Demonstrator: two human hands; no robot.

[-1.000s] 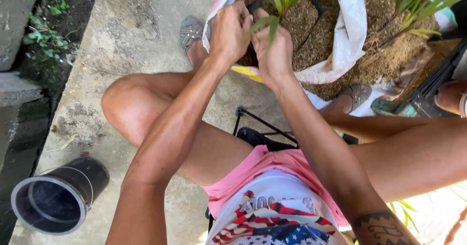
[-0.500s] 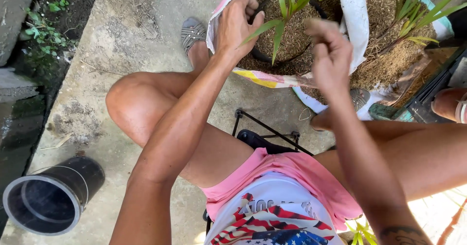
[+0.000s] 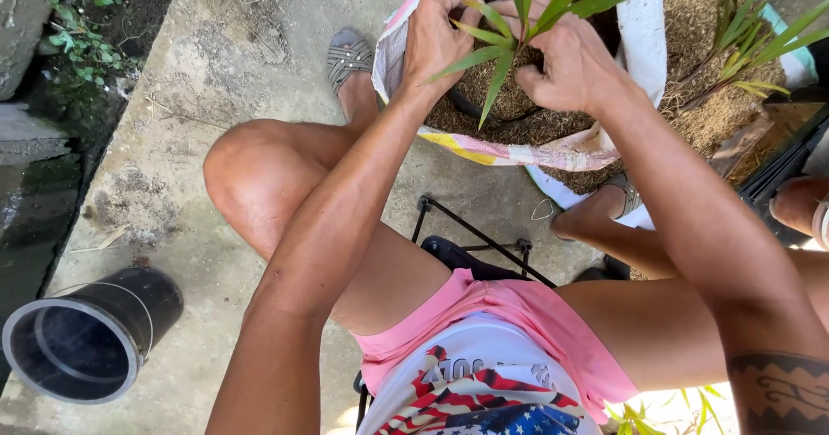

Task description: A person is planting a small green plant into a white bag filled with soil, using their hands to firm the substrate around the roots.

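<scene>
At the far left we see a black pot (image 3: 82,336) lying on its side on the concrete (image 3: 224,46), its mouth toward the camera, well apart from both arms. Our left arm runs up from the lower edge across the bent left knee (image 3: 250,176), nearly straight, to the left hand (image 3: 436,38). Its fingers are curled over the near-left rim of the sack (image 3: 518,150), bunching the cloth; the thumb side presses against the filling. Just right of it stands the seedling (image 3: 518,20) in a black bag (image 3: 471,107) sunk in the brown husk (image 3: 691,115) inside the sack. Its stem rises toward the camera, and its long narrow leaves fan out, some down toward us, others up and right past the frame's top. Our right hand (image 3: 570,63) comes in from the lower right, wrist bent, fingers curled and pressing down on the husk beside the stem; whether they pinch anything we cannot tell. The hands sit close together, the seedling between them. The sack's edge hems them in below; open concrete lies left. More seedlings (image 3: 751,38) stand at the right.
</scene>
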